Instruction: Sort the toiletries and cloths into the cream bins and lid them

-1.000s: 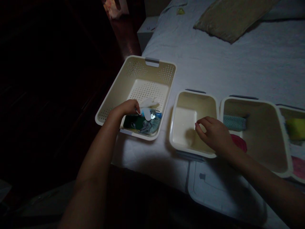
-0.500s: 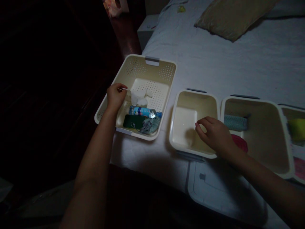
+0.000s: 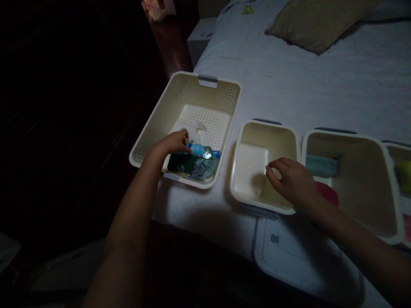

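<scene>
Left hand [image 3: 181, 141] down in the perforated basket [image 3: 209, 95], at the blue-labelled bottle [image 3: 199, 150]; thumb and forefinger apart, but can't tell if the grip is actually on it. Right hand [image 3: 287, 179] over the smaller bin [image 3: 252, 167], fingertips pressed together, nothing visible between.

Risks, my guess: bottle is round, so a hold at one end could let it twist or roll. Loose cord by the patterned cloth [image 3: 204, 168] might snag. Basket sits at the bed [image 3: 305, 94] edge; a hard push left could tip it. Right forearm could bump bin rims.

Basket also has a crumpled white item [image 3: 193, 130] and dark green flat object [image 3: 181, 162]. Smaller bin: no contents seen. Larger bin [image 3: 362, 179]: teal roll [image 3: 322, 167], red item [image 3: 328, 193]. Third bin [image 3: 398, 145]: something yellowish [image 3: 405, 175], cut off.
</scene>
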Demonstrator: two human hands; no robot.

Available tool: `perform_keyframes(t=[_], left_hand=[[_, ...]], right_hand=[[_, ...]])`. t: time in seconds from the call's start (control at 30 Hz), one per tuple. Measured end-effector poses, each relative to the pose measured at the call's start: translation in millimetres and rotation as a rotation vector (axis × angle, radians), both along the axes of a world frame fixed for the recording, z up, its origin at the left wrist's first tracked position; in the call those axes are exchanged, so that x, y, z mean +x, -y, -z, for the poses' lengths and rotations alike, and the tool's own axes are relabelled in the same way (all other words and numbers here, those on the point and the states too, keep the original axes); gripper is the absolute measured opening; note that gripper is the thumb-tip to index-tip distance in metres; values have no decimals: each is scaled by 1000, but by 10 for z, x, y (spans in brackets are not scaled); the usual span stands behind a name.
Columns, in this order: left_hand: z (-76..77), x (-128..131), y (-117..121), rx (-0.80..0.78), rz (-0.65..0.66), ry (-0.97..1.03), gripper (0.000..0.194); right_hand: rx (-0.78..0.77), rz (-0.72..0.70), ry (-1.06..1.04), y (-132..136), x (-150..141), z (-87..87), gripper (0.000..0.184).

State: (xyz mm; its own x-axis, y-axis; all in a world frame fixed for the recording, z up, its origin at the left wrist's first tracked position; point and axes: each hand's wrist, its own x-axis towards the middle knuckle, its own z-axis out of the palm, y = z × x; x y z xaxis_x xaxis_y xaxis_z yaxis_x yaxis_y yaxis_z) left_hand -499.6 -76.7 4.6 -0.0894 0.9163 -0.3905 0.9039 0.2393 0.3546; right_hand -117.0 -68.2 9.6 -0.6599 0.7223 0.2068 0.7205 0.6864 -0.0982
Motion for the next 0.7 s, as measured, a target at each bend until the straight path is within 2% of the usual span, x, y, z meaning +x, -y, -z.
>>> perform_keyframes(t=[0.1,0.2,0.37,0.53,0.7], left_hand=[[54,79,-37,-59,170,-98,64],[111,134,-109,-98,268,-228,68],[197,118,-190,-230,306,-273,61],[227,64,-192,-205,305,-236,52],[144,89,-177,-172,348,-250,42]], right_hand=[[-12,8,0,4,-3,-5,26],[-21,6,2,4,-2,-3,27],[-31,7,-6,6,0,-8,28],[-35,6,-3,9,-2,-15,27],[-14,13,16,7,-2,-2,27]])
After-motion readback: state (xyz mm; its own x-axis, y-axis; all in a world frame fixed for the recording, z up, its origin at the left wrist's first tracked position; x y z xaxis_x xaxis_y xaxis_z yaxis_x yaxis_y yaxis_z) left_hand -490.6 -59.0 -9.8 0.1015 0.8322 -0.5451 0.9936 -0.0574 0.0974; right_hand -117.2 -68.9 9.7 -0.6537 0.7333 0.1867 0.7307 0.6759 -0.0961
